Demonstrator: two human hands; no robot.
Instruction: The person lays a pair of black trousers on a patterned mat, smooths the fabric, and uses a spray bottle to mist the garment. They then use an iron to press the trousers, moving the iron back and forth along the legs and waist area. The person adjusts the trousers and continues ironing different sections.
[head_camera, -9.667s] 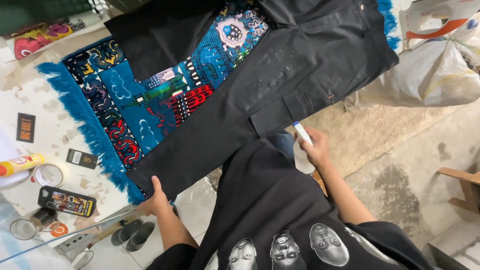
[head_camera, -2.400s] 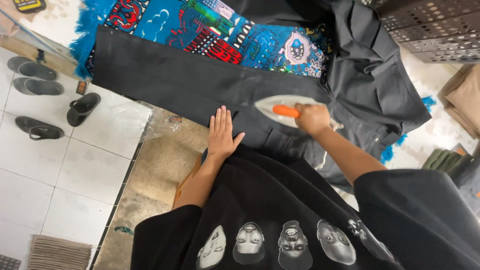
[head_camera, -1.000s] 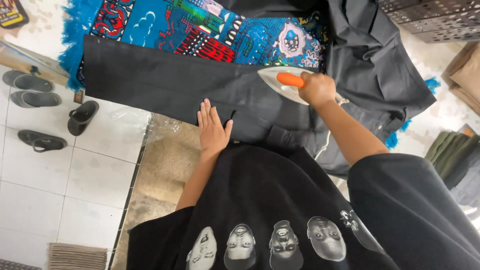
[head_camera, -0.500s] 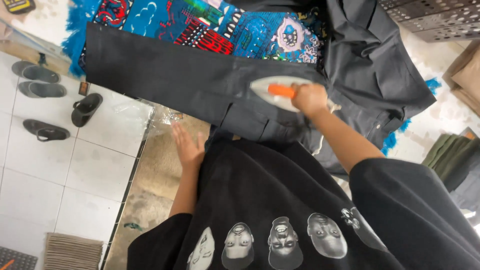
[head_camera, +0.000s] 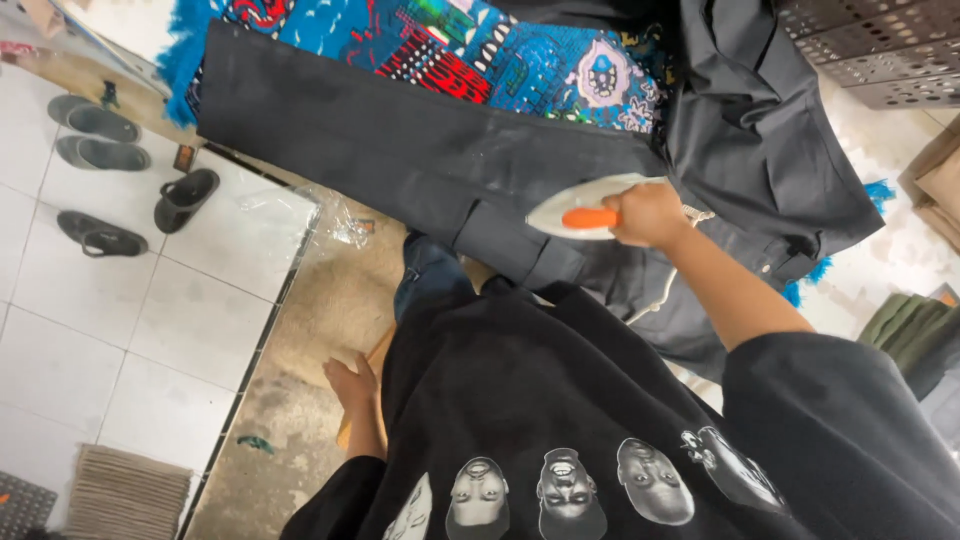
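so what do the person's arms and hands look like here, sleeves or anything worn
Both hands are bare: no gloves, rings or watch show on the right hand or the left hand. The forearms are uncovered too. Each arm comes out of a loose, wide black sleeve ending around the elbow, part of a black t-shirt with a row of grey printed faces across its front.

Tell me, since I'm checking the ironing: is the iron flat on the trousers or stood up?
Flat: the iron lies soleplate-down on the dark trousers, right hand gripping its orange handle.
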